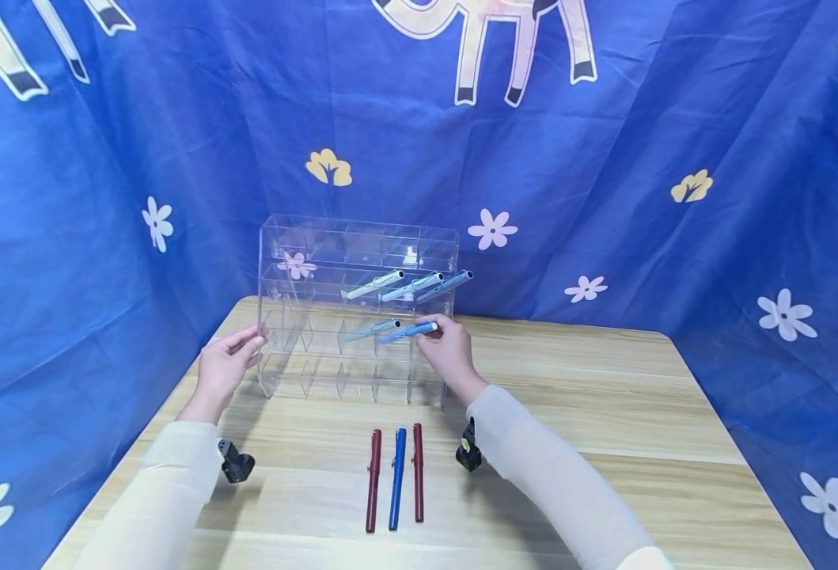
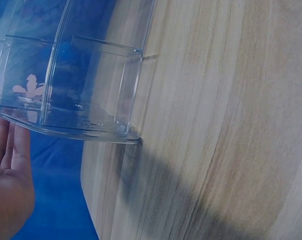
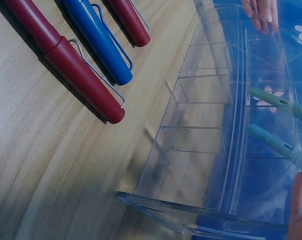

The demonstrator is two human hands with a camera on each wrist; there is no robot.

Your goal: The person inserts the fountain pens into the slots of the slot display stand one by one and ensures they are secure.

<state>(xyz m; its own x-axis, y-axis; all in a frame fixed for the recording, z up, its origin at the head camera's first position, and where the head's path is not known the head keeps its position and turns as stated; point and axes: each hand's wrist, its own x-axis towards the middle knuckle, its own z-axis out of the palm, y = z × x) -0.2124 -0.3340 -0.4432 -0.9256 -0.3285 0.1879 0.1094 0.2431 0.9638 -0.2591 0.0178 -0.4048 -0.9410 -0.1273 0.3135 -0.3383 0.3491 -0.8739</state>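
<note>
A clear acrylic pen rack (image 1: 362, 237) with tiers of compartments stands at the back of the table. My left hand (image 1: 222, 368) touches its left side panel with fairly straight fingers; in the left wrist view the fingers (image 2: 18, 150) lie at the panel's edge. My right hand (image 1: 450, 352), at the rack's right part, pinches a blue pen (image 1: 407, 331) near its capped end, the pen slanting into a lower tier. Left of it leans a pale teal pen (image 1: 372, 329). In the tier above lean a pale green pen (image 1: 376, 283), a light blue pen (image 1: 413, 286) and a darker blue pen (image 1: 447, 286).
In front of the rack, a dark red pen (image 1: 373, 481), a blue pen (image 1: 397, 479) and another dark red pen (image 1: 418, 473) lie side by side on the wooden table (image 1: 568, 443). A blue patterned curtain (image 1: 547, 158) hangs behind and at both sides.
</note>
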